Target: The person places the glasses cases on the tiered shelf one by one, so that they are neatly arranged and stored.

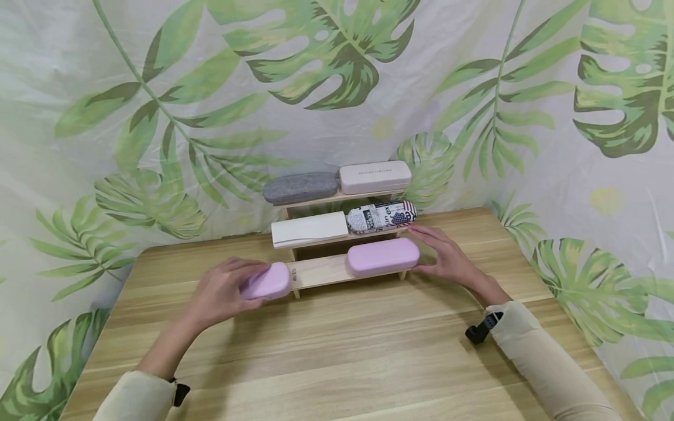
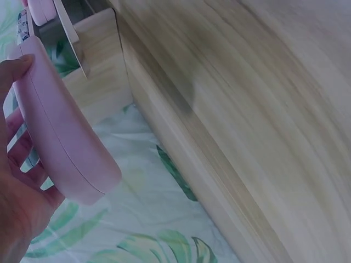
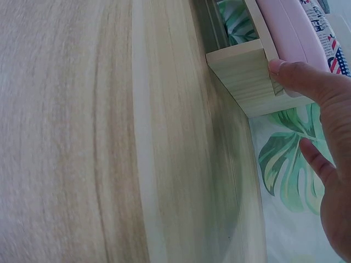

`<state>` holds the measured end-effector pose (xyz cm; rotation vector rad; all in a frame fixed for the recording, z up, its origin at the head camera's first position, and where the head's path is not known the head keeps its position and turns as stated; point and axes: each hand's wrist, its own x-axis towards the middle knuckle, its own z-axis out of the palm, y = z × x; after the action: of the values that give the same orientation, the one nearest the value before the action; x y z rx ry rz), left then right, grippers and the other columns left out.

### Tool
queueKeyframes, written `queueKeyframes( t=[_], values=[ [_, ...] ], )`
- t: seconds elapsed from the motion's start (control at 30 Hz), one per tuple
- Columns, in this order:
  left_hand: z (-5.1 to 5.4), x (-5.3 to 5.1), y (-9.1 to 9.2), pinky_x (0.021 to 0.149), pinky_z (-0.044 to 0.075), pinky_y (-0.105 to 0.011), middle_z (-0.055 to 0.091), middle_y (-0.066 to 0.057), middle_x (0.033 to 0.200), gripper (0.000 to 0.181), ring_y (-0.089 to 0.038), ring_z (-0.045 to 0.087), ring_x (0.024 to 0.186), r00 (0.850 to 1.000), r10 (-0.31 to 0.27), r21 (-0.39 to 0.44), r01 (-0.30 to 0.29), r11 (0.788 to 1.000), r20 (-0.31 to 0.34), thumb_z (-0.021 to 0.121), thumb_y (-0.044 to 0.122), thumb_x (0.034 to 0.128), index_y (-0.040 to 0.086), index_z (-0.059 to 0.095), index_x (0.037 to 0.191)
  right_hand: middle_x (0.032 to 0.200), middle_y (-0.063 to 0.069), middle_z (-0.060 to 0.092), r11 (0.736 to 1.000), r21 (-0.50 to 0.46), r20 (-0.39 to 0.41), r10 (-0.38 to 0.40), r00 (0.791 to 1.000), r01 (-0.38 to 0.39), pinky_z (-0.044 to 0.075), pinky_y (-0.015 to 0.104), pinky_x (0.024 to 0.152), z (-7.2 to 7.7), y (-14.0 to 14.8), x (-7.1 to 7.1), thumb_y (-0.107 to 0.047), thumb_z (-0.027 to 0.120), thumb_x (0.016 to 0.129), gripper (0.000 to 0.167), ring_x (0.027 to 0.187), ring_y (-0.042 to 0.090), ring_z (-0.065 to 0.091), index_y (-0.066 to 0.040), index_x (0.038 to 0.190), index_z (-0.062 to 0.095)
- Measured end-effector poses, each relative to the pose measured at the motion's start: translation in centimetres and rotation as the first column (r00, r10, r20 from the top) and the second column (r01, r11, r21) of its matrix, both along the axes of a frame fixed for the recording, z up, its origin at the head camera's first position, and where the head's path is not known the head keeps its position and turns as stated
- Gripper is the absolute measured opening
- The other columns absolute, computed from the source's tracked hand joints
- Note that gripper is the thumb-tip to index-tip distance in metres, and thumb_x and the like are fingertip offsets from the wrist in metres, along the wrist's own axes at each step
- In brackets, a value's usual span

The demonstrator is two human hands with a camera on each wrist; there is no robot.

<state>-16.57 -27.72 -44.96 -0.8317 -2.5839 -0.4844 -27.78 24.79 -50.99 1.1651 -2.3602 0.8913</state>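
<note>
My left hand (image 1: 221,289) grips a pink glasses case (image 1: 270,282), thumb on one side and fingers on the other. The same pink glasses case (image 2: 63,120) is held above the floor covering in the left wrist view. It is beside the left end of a three-tier wooden rack (image 1: 321,270). On the rack's lowest tier, toward the right, lies a second pink glasses case (image 1: 383,257). My right hand (image 1: 447,257) rests at the rack's right end, its fingers extended. A digit of this right hand (image 3: 334,104) touches the edge of the lowest tier.
The middle tier bears a white case (image 1: 309,229) and a newspaper-print case (image 1: 381,216). A grey fabric case (image 1: 300,187) and a pale pink case (image 1: 375,177) lie on the top tier. Leaf-patterned cloth (image 1: 337,88) hangs behind the wooden table (image 1: 337,362).
</note>
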Motion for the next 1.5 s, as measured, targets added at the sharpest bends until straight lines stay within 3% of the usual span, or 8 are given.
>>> queueKeyframes(
  t=[0.6,1.03,1.5],
  values=[
    [-0.2,-1.0,3.8,0.077,0.059,-0.046,0.078,-0.006,0.121,0.07,-0.026,0.07,0.104,0.999,-0.007,0.012,0.007,1.0,0.034,0.099,0.038,0.0653,0.012,0.078,0.127,0.155,0.019,0.054,1.0,-0.007,-0.001,-0.002,1.0,0.002,0.032,0.032,0.123,0.0,0.0,0.2,-0.008,0.103,0.061,0.103,0.138,0.038,0.052,0.0,0.151,0.055],
    [-0.5,-1.6,6.6,0.078,0.058,-0.05,0.078,-0.008,0.119,0.068,-0.03,0.071,0.108,0.998,0.037,0.027,-0.039,0.999,0.058,0.098,0.036,0.0655,0.014,0.079,0.127,0.157,0.017,0.053,1.0,0.004,0.022,-0.006,1.0,0.006,0.032,0.032,0.123,0.0,0.0,0.2,-0.01,0.103,0.063,0.103,0.14,0.037,0.051,-0.001,0.153,0.053],
    [-0.7,-2.4,8.9,0.08,0.059,-0.046,0.078,-0.004,0.12,0.065,-0.028,0.071,0.11,0.997,0.051,-0.018,-0.05,0.999,0.059,0.096,0.04,0.0687,0.016,0.079,0.127,0.156,0.018,0.054,1.0,-0.007,0.008,0.003,1.0,-0.003,0.031,0.03,0.123,-0.2,0.1,0.1,-0.009,0.102,0.062,0.102,0.139,0.038,0.052,0.0,0.152,0.054]
  ],
)
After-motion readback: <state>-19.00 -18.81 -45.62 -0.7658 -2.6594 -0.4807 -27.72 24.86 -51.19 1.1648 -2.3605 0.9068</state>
